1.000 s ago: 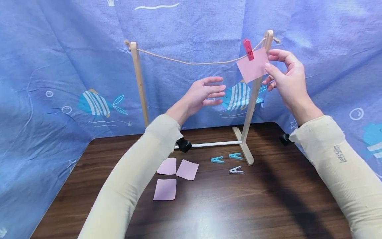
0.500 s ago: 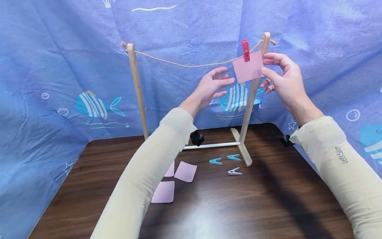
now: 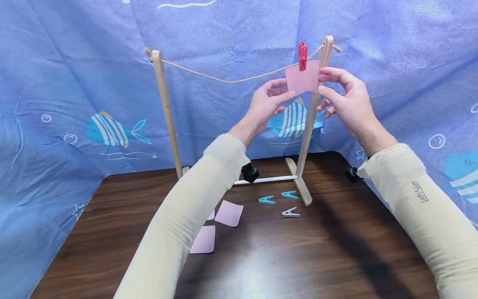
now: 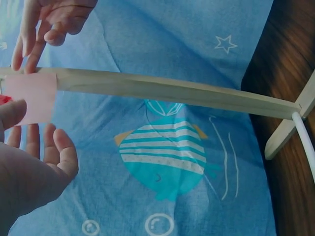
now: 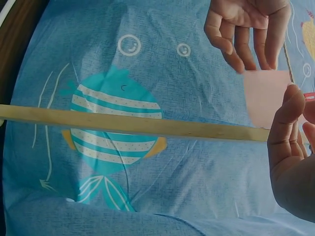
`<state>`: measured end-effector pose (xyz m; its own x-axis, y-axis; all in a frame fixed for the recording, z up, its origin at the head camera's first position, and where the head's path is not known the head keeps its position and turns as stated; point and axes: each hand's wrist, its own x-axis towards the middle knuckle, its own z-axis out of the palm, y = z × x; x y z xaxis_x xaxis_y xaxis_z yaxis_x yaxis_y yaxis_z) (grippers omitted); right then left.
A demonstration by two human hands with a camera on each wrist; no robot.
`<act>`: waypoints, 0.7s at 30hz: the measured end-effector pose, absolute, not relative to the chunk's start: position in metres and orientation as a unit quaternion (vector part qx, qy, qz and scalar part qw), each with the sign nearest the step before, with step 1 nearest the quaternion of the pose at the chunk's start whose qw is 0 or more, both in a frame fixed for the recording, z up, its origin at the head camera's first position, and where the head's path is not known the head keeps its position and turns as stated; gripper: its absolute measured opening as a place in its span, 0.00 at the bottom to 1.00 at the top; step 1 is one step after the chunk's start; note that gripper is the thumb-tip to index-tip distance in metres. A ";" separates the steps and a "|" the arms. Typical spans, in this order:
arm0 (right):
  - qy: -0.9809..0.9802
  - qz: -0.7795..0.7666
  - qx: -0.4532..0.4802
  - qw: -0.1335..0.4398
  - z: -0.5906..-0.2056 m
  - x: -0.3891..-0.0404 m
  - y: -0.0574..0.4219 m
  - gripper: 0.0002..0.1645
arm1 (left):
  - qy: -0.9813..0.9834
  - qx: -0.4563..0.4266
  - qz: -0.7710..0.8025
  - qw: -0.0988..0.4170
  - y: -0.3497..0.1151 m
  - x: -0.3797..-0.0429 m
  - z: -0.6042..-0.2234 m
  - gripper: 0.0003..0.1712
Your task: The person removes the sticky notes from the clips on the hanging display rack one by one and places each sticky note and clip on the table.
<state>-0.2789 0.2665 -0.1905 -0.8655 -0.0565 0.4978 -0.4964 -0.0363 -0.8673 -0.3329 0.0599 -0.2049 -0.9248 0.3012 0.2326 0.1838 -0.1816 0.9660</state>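
Observation:
A square of pink paper (image 3: 303, 79) hangs from the twine (image 3: 231, 81), near the right post. A red clothespin (image 3: 303, 58) clips its top edge to the twine. My left hand (image 3: 264, 101) pinches the paper by its lower left side, thumb in front and fingers behind. With thumb and fingertips my right hand (image 3: 351, 99) holds the right edge, beside the wooden post (image 3: 308, 124). In the left wrist view the thumb lies over the paper (image 4: 39, 98). Both hands also show around the paper (image 5: 266, 93) in the right wrist view.
On the table lie two blue clothespins (image 3: 267, 200) and a grey one (image 3: 291, 212). Pink paper squares (image 3: 229, 213) lie left of them, partly hidden by my left sleeve. A white bar (image 3: 272, 179) joins the stand's feet. Behind hangs a blue fish-print cloth (image 3: 224, 37).
My left hand has moved right and up to the paper and now pinches it. The paper has turned from tilted to nearly level. My right hand stays at its right edge.

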 end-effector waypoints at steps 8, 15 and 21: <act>-0.693 0.678 0.204 0.136 -0.186 -0.278 0.264 0.27 | 0.648 0.169 0.743 0.018 0.062 -0.332 -0.204 0.18; -0.708 0.667 0.194 0.125 -0.179 -0.275 0.265 0.27 | 0.639 0.146 0.755 0.007 0.060 -0.331 -0.201 0.10; -0.709 0.662 0.188 0.153 -0.173 -0.273 0.268 0.23 | 0.634 0.139 0.760 0.008 0.057 -0.332 -0.201 0.07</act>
<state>-0.2728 0.2681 -0.1729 -0.8822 -0.0642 0.4665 -0.4698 0.0523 -0.8812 -0.3321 0.0569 -0.2015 -0.9610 0.1887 0.2021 0.1650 -0.1952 0.9668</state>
